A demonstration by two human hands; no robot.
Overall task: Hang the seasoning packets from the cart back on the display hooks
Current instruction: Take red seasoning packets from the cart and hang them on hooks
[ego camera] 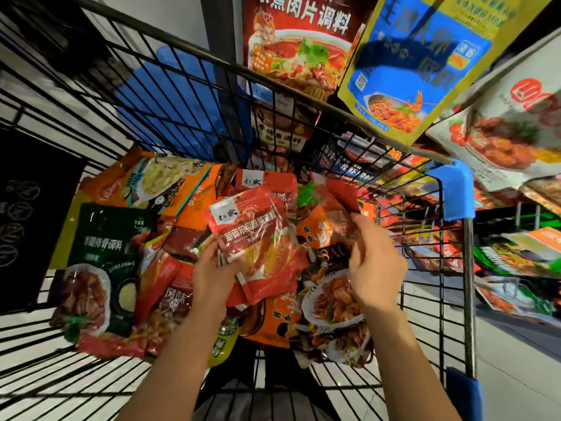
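Left hand (pixel 212 275) grips a stack of red packets (pixel 255 238), gathered for hanging. Right hand (pixel 372 262), just beside, pinches another red packet (pixel 337 202) above the cart (pixel 452 189).

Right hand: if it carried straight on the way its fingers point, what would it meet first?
The right hand points up and away, its fingers already pinching a red packet. Straight on, it would probably meet the cart's wire wall first, though depth is unclear.

Packets (pixel 127 238) lie heaped in the cart (pixel 170 95), both hands above them, hanging packets (pixel 419 65) beyond its far rim.
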